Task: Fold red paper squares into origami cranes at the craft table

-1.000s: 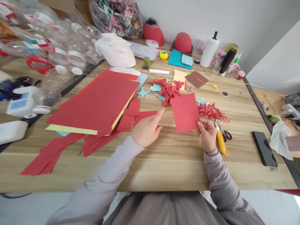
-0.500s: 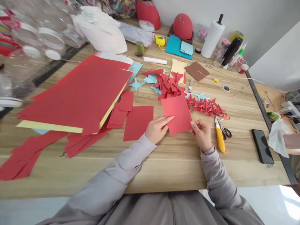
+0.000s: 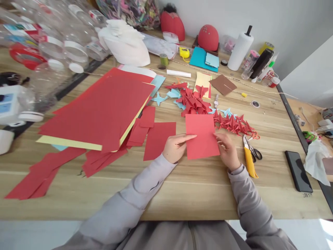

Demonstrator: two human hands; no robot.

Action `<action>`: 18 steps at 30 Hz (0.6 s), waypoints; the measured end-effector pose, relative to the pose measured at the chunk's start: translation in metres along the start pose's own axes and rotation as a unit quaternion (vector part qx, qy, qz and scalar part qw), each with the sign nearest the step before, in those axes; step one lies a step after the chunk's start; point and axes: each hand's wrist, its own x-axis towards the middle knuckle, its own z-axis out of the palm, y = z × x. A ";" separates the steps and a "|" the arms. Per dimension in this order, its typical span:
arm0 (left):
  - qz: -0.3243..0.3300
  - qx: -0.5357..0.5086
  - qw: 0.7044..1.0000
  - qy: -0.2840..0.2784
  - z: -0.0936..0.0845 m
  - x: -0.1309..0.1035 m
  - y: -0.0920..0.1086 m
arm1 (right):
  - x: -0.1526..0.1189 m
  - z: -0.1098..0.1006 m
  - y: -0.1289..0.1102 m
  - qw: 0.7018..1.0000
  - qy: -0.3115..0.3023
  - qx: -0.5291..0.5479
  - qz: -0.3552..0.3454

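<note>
A red paper rectangle (image 3: pixel 203 139) is held up over the table between both hands. At its left edge my left hand (image 3: pixel 177 146) is closed on it, the index finger lying across the front. My right hand (image 3: pixel 228 149) grips the right edge, its fingers partly behind the sheet. Another red sheet (image 3: pixel 161 140) lies on the wood just left of my left hand. Beyond the held paper is a heap of folded red stars (image 3: pixel 194 100), and a row of red stars (image 3: pixel 231 123) stretches to the right.
Large red sheets (image 3: pixel 104 107) are stacked at the left, with red strips (image 3: pixel 44 173) in front. To the right lie a yellow cutter (image 3: pixel 250 163), scissors (image 3: pixel 256 153) and a phone (image 3: pixel 298 172). Plastic bottles (image 3: pixel 75 52) crowd the far left.
The held red sheet has turned from a tilt to nearly upright, and my right hand has moved up along its right edge. The whole view has shifted slightly.
</note>
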 end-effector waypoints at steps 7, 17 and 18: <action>-0.013 0.006 1.000 -0.027 -0.001 0.000 -0.001 | -0.010 0.006 -0.006 0.982 0.034 -0.156 -0.100; 0.034 0.062 0.997 -0.015 0.003 -0.002 -0.015 | -0.011 0.006 -0.021 0.985 0.063 -0.084 -0.136; 0.039 0.069 0.997 -0.017 0.003 -0.002 -0.016 | -0.012 0.007 -0.022 0.986 0.063 -0.072 -0.133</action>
